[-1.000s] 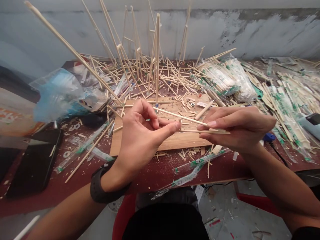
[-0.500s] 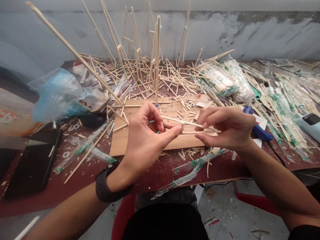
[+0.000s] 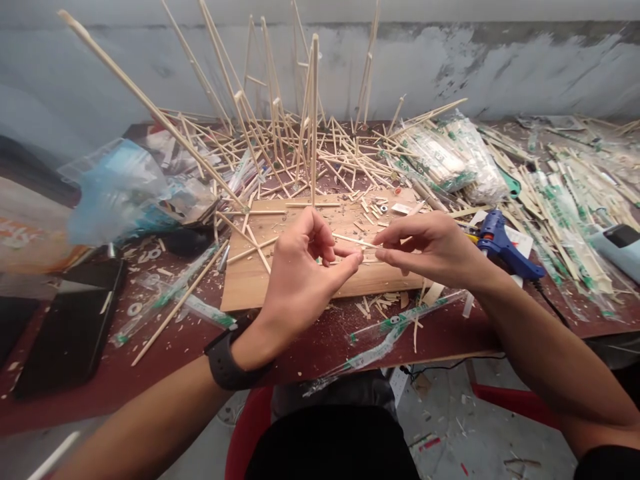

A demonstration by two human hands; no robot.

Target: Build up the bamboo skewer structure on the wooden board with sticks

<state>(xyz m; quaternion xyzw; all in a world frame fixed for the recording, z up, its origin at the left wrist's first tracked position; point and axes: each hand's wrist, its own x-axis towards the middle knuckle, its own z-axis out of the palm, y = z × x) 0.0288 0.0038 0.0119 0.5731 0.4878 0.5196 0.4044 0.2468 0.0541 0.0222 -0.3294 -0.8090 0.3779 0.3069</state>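
Observation:
My left hand (image 3: 307,270), with a dark band on the wrist, is closed over the wooden board (image 3: 385,283), thumb and fingers pinched near a thin wooden stick (image 3: 350,239). My right hand (image 3: 433,248) pinches the right end of that stick between thumb and fingers. The stick slants slightly down to the right, bridging the two hands; its left end is partly hidden behind my left fingers. A tall joined stick frame (image 3: 314,120) rises just beyond my left hand. Crossed sticks (image 3: 253,243) lie at the board's left side.
A blue glue gun (image 3: 507,247) lies right of my right hand, its cable over the table edge. Tall stick structures and a heap of sticks (image 3: 350,160) stand behind. Plastic-wrapped sticks (image 3: 450,157) are back right; a black phone (image 3: 65,333) and blue plastic bag (image 3: 115,190) are left.
My right hand has moved left, close to my left fingertips, and its fingers have drawn together on the stick. More of the glue gun shows. My left hand has shifted only slightly.

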